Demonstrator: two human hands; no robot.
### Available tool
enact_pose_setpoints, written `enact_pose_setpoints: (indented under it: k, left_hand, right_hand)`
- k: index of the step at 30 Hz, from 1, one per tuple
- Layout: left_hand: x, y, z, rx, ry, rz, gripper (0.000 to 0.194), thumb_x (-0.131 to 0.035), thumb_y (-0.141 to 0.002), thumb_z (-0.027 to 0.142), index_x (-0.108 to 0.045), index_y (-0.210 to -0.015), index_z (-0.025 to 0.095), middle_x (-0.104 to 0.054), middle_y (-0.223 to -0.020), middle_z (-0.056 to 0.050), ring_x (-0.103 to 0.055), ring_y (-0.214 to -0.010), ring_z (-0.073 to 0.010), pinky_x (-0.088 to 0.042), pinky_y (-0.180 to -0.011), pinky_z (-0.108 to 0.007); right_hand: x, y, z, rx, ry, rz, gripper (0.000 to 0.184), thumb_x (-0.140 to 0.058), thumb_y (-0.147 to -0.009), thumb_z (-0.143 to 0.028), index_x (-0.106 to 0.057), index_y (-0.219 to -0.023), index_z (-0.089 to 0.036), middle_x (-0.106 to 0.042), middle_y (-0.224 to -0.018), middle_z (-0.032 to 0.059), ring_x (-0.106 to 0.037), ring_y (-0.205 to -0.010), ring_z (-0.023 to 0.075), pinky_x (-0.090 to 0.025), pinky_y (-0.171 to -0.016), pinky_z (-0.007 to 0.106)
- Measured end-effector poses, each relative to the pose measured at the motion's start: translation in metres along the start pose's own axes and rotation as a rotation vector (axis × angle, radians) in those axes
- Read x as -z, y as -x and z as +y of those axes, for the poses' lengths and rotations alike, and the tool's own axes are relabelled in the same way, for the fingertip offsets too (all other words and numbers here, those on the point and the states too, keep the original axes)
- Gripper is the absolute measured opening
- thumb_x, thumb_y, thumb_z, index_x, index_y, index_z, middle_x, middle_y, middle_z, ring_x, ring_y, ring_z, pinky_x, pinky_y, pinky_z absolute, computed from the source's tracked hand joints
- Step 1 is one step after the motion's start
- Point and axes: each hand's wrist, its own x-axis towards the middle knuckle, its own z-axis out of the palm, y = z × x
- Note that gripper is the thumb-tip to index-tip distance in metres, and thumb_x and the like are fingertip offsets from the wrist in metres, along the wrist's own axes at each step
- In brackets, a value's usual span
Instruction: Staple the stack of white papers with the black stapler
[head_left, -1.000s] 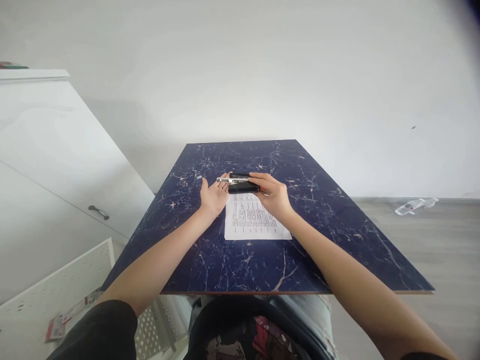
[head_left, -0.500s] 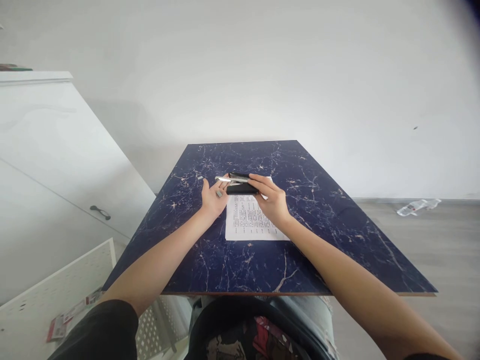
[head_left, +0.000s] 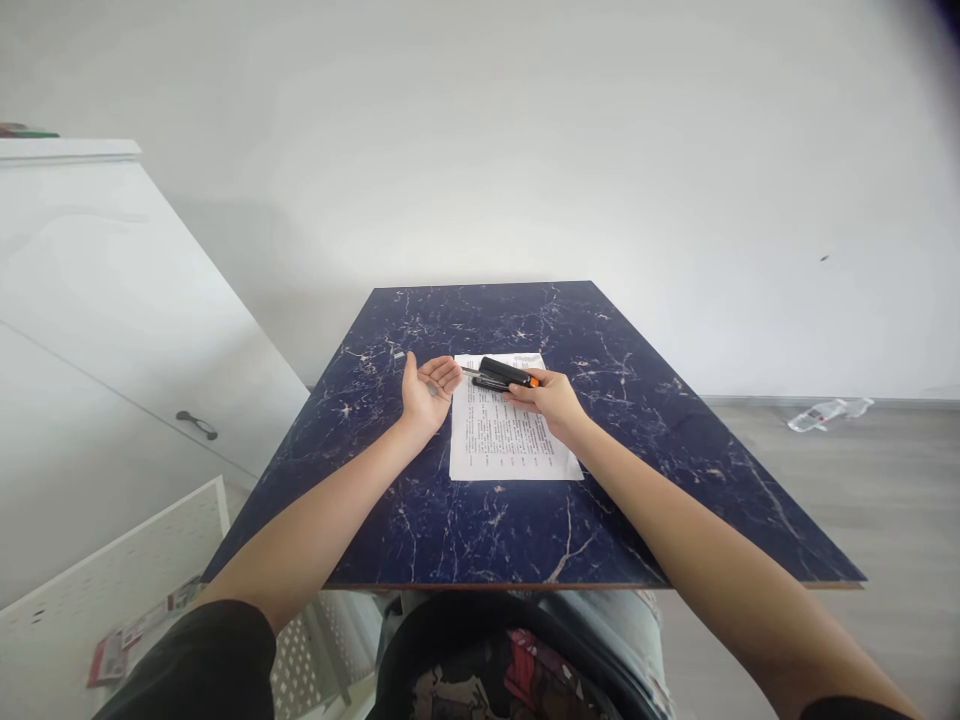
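Note:
A black stapler (head_left: 506, 372) with an orange spot near its rear end is gripped by my right hand (head_left: 551, 398) above the paper. Its parts stand spread apart, with a thin metal strip poking out leftward near my left fingertips. Turned palm up, my left hand (head_left: 427, 395) has its thumb apart and its fingers slightly curled. A small grey strip of staples (head_left: 432, 389) lies in that palm. Beneath the stapler, printed paper (head_left: 510, 450) lies on the table. Another small grey strip (head_left: 398, 355) rests on the tabletop beyond my left thumb.
The dark blue marble-patterned table (head_left: 487, 540) stands against a white wall. A white cabinet (head_left: 90, 300) with a dark handle (head_left: 196, 424) is to the left, above a perforated white panel (head_left: 112, 560). Crumpled clear plastic (head_left: 825, 413) lies on the floor at right.
A strip of staples has come to lie in my left palm. My right hand has tilted the stapler and drawn it slightly right, away from the left fingers.

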Motion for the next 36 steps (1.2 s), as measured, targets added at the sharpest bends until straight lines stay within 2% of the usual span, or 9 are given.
enact_pose_setpoints:
  k: [5, 9, 12, 15, 18, 20, 23, 29, 36]
  left_hand:
    - [-0.006, 0.005, 0.002, 0.072, 0.010, -0.065, 0.066, -0.029, -0.109, 0.055, -0.075, -0.090, 0.012, -0.076, -0.082, -0.012, -0.076, -0.078, -0.0172, -0.063, -0.084, -0.028]
    - [-0.011, 0.009, 0.002, 0.085, -0.023, -0.149, 0.063, -0.031, -0.108, 0.057, -0.075, -0.101, 0.012, -0.078, -0.100, -0.015, -0.076, -0.103, -0.0237, -0.061, -0.098, -0.035]
    - [-0.015, 0.012, 0.003, 0.094, -0.028, -0.245, 0.062, -0.030, -0.108, 0.056, -0.075, -0.108, 0.012, -0.075, -0.118, -0.017, -0.068, -0.123, -0.0263, -0.056, -0.107, -0.038]
    - [-0.019, 0.016, 0.003, 0.126, -0.027, -0.331, 0.063, -0.028, -0.109, 0.056, -0.074, -0.112, 0.012, -0.073, -0.126, -0.017, -0.065, -0.129, -0.0272, -0.054, -0.111, -0.039]
    - [-0.021, 0.022, 0.003, 0.149, -0.053, -0.363, 0.063, -0.030, -0.108, 0.057, -0.072, -0.114, 0.011, -0.072, -0.125, -0.018, -0.064, -0.129, -0.0298, -0.055, -0.110, -0.042]
    - [-0.023, 0.028, 0.004, 0.151, -0.090, -0.376, 0.059, -0.038, -0.106, 0.059, -0.071, -0.115, 0.011, -0.073, -0.124, -0.019, -0.063, -0.130, -0.0322, -0.054, -0.110, -0.045]
    - [-0.026, 0.041, 0.006, 0.154, -0.147, -0.444, 0.051, -0.051, -0.102, 0.058, -0.068, -0.122, 0.015, -0.074, -0.122, -0.018, -0.063, -0.130, -0.0345, -0.052, -0.111, -0.050]
    - [-0.034, 0.063, 0.010, 0.186, -0.197, -0.650, 0.046, -0.062, -0.097, 0.057, -0.067, -0.127, 0.023, -0.072, -0.124, -0.016, -0.061, -0.132, -0.0356, -0.046, -0.116, -0.054]
    - [-0.037, 0.063, 0.010, 0.158, -0.235, -0.652, 0.044, -0.066, -0.095, 0.056, -0.067, -0.124, 0.024, -0.072, -0.127, -0.015, -0.057, -0.136, -0.0359, -0.048, -0.114, -0.054]
  right_hand:
    - [-0.004, 0.000, 0.005, -0.021, -0.010, -0.029, 0.037, -0.088, -0.073, -0.018, -0.075, -0.107, -0.016, -0.077, -0.094, 0.0058, -0.078, -0.092, 0.0244, -0.066, -0.094, 0.037]
    - [-0.007, 0.002, 0.001, -0.023, 0.045, -0.022, 0.036, -0.087, -0.075, -0.020, -0.073, -0.108, -0.017, -0.076, -0.092, 0.0068, -0.079, -0.086, 0.0239, -0.067, -0.089, 0.038]
    - [-0.006, 0.005, -0.006, 0.017, 0.295, -0.031, 0.050, -0.087, -0.076, -0.028, -0.070, -0.122, -0.019, -0.076, -0.097, 0.0098, -0.077, -0.075, 0.0246, -0.068, -0.077, 0.043]
    - [-0.005, 0.014, -0.019, 0.310, 0.699, 0.098, 0.063, -0.090, -0.072, -0.036, -0.068, -0.129, -0.021, -0.074, -0.110, 0.0132, -0.076, -0.086, 0.0292, -0.064, -0.080, 0.046]
    - [-0.012, 0.031, -0.031, 0.754, 0.909, 0.278, 0.036, -0.075, -0.090, -0.038, -0.071, -0.122, -0.023, -0.071, -0.122, 0.0125, -0.070, -0.104, 0.0289, -0.059, -0.089, 0.042]
    - [-0.022, 0.043, -0.034, 1.003, 0.964, 0.230, 0.018, -0.063, -0.099, -0.031, -0.073, -0.114, -0.026, -0.072, -0.116, 0.0095, -0.069, -0.101, 0.0253, -0.057, -0.088, 0.040]
    - [-0.043, 0.059, -0.029, 1.265, 1.061, -0.007, 0.019, -0.060, -0.100, -0.019, -0.073, -0.107, -0.031, -0.074, -0.117, 0.0042, -0.067, -0.102, 0.0241, -0.053, -0.092, 0.042]
    - [-0.072, 0.065, -0.009, 1.383, 1.147, 0.004, 0.020, -0.058, -0.100, -0.014, -0.071, -0.097, -0.028, -0.071, -0.126, 0.0038, -0.061, -0.111, 0.0263, -0.047, -0.098, 0.047]
    - [-0.070, 0.061, -0.013, 1.360, 1.058, 0.001, 0.022, -0.053, -0.100, -0.011, -0.070, -0.097, -0.024, -0.073, -0.108, 0.0072, -0.062, -0.108, 0.0250, -0.049, -0.098, 0.044]
